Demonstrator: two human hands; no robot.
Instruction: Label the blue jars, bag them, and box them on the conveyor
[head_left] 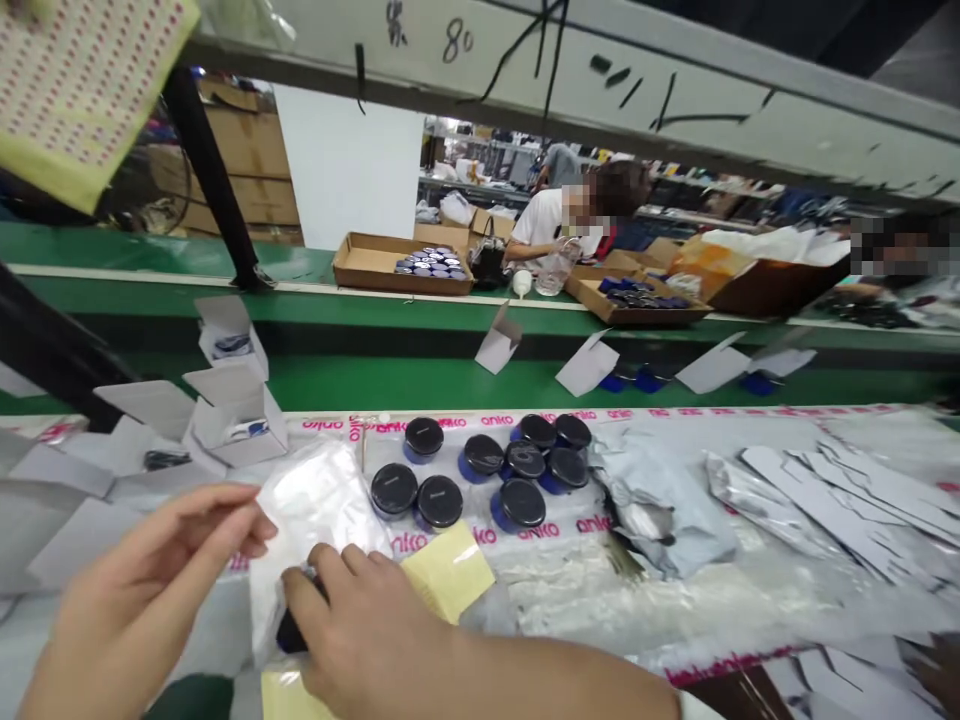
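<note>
My left hand (pixel 142 590) pinches the edge of a clear plastic bag (pixel 311 510) and holds it up. My right hand (pixel 367 630) is closed around a small dark jar (pixel 289 632) at the bag's lower end; the jar is mostly hidden by my fingers and the bag. Just beyond, several round jars with black lids and blue bodies (pixel 480 470) stand grouped on the white work surface (pixel 675 600). A yellow sheet (pixel 450 570) lies right next to my right hand.
Open white cartons (pixel 236 415) sit at the left. Flat white card pieces (pixel 825 490) and crumpled plastic bags (pixel 660 510) cover the right side. A green conveyor (pixel 450 380) carries folded cartons beyond. Another person (pixel 570 225) works across it among brown trays of jars (pixel 405 262).
</note>
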